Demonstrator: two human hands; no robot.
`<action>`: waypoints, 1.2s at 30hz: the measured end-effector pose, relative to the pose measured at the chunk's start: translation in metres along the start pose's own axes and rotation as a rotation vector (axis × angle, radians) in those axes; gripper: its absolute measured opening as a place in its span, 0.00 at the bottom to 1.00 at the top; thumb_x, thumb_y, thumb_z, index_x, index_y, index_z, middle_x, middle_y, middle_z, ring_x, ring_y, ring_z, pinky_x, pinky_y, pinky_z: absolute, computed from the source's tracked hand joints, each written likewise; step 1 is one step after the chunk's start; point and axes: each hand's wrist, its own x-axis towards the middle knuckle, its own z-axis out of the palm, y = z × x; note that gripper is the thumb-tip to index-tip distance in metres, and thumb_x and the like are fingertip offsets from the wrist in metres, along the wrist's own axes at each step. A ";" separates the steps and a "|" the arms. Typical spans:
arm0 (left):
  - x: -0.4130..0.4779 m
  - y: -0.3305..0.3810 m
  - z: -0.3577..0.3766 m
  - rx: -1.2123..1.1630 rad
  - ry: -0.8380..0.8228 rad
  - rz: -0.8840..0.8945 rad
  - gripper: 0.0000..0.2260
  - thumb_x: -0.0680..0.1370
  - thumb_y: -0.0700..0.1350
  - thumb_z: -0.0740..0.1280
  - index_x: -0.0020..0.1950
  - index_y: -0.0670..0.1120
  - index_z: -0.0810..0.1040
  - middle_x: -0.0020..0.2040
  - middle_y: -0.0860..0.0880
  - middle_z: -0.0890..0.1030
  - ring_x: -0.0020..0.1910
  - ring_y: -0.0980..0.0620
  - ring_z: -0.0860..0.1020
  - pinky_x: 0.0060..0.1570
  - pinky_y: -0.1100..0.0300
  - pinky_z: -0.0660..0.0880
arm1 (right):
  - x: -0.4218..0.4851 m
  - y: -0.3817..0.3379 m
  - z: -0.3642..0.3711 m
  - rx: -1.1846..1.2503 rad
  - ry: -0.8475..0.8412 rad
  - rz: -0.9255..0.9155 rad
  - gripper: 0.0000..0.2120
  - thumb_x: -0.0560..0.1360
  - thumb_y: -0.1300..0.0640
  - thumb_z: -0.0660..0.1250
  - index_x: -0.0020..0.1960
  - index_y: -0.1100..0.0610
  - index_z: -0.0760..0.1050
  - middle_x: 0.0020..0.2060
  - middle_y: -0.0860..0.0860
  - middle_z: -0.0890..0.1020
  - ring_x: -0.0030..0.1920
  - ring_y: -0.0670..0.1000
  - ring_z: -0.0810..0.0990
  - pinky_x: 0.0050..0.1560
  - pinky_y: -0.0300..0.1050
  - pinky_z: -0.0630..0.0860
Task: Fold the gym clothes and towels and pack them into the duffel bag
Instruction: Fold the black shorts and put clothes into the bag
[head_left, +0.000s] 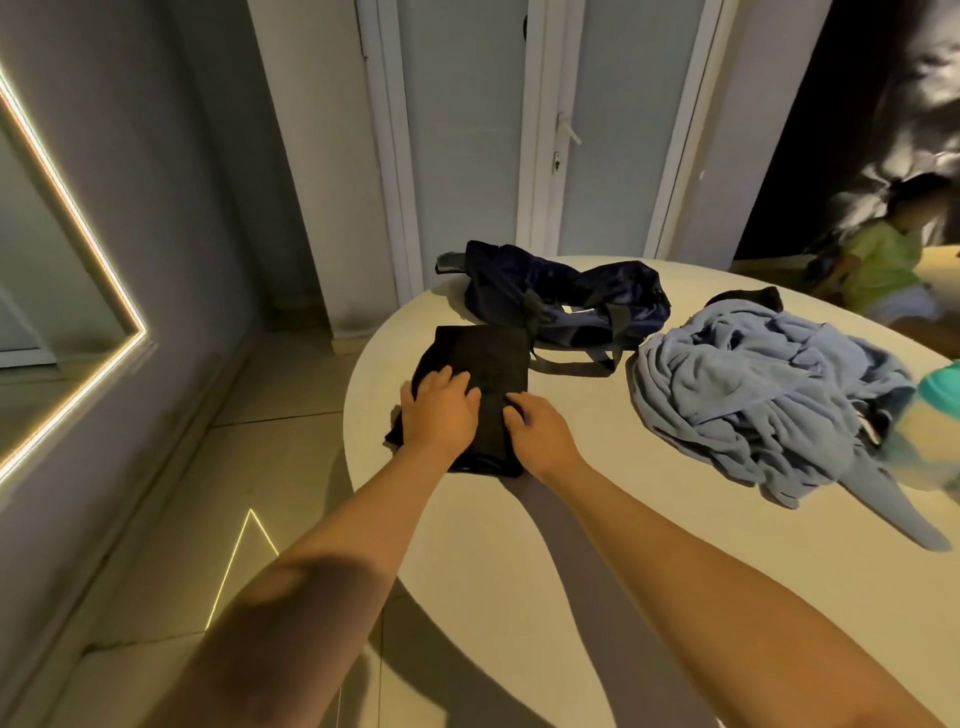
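A folded black garment (485, 364) lies on the round cream table (597, 519) near its left edge. My left hand (439, 410) rests flat on the garment's left side, fingers spread. My right hand (537, 428) touches its right side with the fingers bent down onto the cloth. Behind the garment sits the dark navy duffel bag (561, 299), slumped, its black straps trailing toward the garment. A crumpled light blue towel (753, 384) is heaped at the right, with a black piece of cloth (753, 299) showing behind it.
A teal object (943, 387) sits at the right edge beyond the towel. A person in a green top (878, 265) sits at the far right. White doors stand behind the table, and a lit mirror frame hangs at left. Tiled floor lies below the table's left edge.
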 end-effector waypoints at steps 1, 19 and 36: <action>-0.008 0.010 -0.002 -0.010 0.084 0.025 0.19 0.86 0.53 0.53 0.75 0.53 0.70 0.76 0.49 0.68 0.76 0.48 0.63 0.77 0.44 0.49 | -0.008 0.005 -0.010 0.004 0.040 -0.003 0.19 0.84 0.55 0.57 0.74 0.56 0.70 0.71 0.54 0.73 0.70 0.55 0.72 0.70 0.47 0.67; -0.080 0.262 0.121 -0.467 -0.222 0.482 0.21 0.81 0.42 0.65 0.75 0.51 0.72 0.79 0.48 0.64 0.76 0.45 0.62 0.73 0.46 0.65 | -0.120 0.196 -0.217 -0.217 0.422 0.219 0.22 0.76 0.63 0.64 0.70 0.60 0.72 0.68 0.61 0.70 0.68 0.64 0.68 0.64 0.56 0.69; -0.021 0.302 0.110 -0.381 -0.253 0.452 0.19 0.87 0.53 0.52 0.78 0.56 0.66 0.80 0.51 0.61 0.79 0.51 0.56 0.77 0.51 0.46 | -0.075 0.211 -0.233 0.050 0.254 0.084 0.12 0.77 0.65 0.61 0.51 0.59 0.83 0.51 0.58 0.82 0.51 0.57 0.78 0.51 0.47 0.72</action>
